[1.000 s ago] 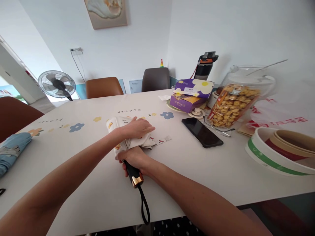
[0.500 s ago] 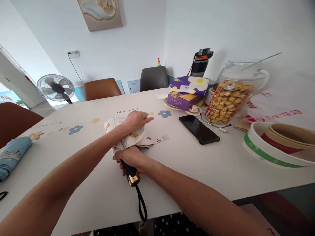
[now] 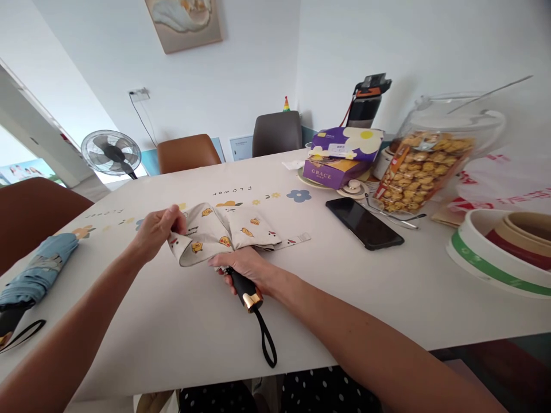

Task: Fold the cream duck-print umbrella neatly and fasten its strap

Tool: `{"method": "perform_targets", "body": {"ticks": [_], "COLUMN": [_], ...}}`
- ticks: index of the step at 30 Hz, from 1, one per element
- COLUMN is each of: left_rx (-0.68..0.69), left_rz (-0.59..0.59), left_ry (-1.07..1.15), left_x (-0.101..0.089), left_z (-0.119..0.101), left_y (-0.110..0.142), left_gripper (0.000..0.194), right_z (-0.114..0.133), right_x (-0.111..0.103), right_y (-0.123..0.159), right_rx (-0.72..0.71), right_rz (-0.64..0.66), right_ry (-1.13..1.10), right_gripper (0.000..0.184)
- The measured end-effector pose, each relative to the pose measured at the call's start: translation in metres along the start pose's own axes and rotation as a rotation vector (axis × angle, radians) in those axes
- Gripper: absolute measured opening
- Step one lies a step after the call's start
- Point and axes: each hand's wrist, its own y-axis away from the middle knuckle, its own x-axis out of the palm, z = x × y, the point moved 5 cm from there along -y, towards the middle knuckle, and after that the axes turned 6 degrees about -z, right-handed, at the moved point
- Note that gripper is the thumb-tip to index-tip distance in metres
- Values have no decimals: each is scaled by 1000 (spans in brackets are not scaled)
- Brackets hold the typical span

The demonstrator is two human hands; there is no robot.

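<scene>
A cream folding umbrella [image 3: 241, 226] printed with small yellow ducks lies over the table in front of me, its canopy collapsed and loose. My right hand [image 3: 245, 268] is wrapped round it where the canopy meets the black handle, whose gold end and black wrist strap [image 3: 267, 344] point toward me. With closed fingers my left hand [image 3: 160, 229] pinches the canopy's edge and draws a fold out to the left. A closure strap of the same fabric sticks out on the right side, flat on the tabletop.
A folded blue umbrella [image 3: 43, 269] lies at the left. To the right are a black phone [image 3: 364, 223], glasses [image 3: 394, 217], a tissue pack [image 3: 344, 142] on a purple box [image 3: 329, 172], a snack jar [image 3: 424, 172] and rolls of tape [image 3: 482, 252]. Chairs and a fan [image 3: 111, 152] stand beyond.
My left hand has moved from on top of the canopy to its left edge, pulling a fold outward. My right hand keeps its grip. The view has shifted slightly left.
</scene>
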Motion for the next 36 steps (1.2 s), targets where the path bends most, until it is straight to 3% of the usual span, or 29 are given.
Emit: {"method": "perform_targets", "body": {"ticks": [4, 7, 11, 14, 17, 21, 25, 32, 34, 36], "left_rx": [54, 130, 257, 345, 521, 677, 594, 265, 182, 157], "left_rz": [352, 434, 211, 44, -29, -70, 63, 356, 306, 144], "left_ry": [3, -103, -275, -354, -381, -303, -334, -224, -131, -60], "left_x": [18, 28, 40, 48, 50, 37, 37, 49, 44, 37], "left_z": [4, -1, -5, -6, -14, -25, -21, 0, 0, -4], "left_y": [18, 28, 42, 52, 58, 59, 56, 50, 48, 45], "left_gripper": [32, 37, 47, 30, 15, 16, 15, 15, 21, 26], "right_z": [2, 7, 11, 13, 14, 15, 14, 16, 15, 13], "right_x": [-2, -4, -5, -3, -1, -4, -6, -7, -7, -7], "right_y": [1, 3, 5, 5, 3, 2, 3, 10, 11, 11], "right_rx": [10, -3, -6, 14, 48, 37, 33, 59, 61, 55], "right_rz": [-4, 7, 22, 60, 84, 74, -10, -187, -222, -232], "right_ry": [-1, -17, -46, -88, -123, -170, -150, 38, 111, 165], "right_gripper": [30, 34, 39, 43, 50, 57, 54, 28, 24, 22]}}
